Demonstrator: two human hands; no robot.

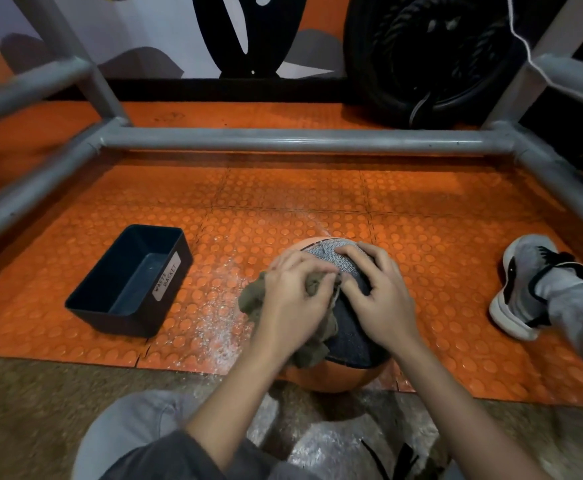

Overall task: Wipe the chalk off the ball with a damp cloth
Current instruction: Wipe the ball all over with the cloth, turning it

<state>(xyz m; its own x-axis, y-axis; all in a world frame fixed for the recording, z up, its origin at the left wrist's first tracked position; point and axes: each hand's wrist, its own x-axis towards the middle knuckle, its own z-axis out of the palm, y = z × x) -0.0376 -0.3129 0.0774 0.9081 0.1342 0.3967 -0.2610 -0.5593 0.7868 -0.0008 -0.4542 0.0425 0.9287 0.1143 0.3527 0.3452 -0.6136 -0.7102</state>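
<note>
Hands both on the ball [349,341]: left hand [293,299] clamps a bunched brown cloth [252,301] against it, fingers curled into the fabric; right hand [380,296] lies spread on top, fingertips pressing, gripping nothing. Ball sits at the orange mat's [421,244] near edge: orange, dark grey panel, white chalked patch [331,252] at the far top. Chalk dust [221,327] just left, black waste basket [165,299] beyond.

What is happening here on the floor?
A person sitting on the floor is cleaning a ball. The left hand holds a brown cloth against the ball, while the right hand rests on it to steady it. A whitish chalk patch shows near the top, and white powder lies on the orange mat beside a black bin.
</note>
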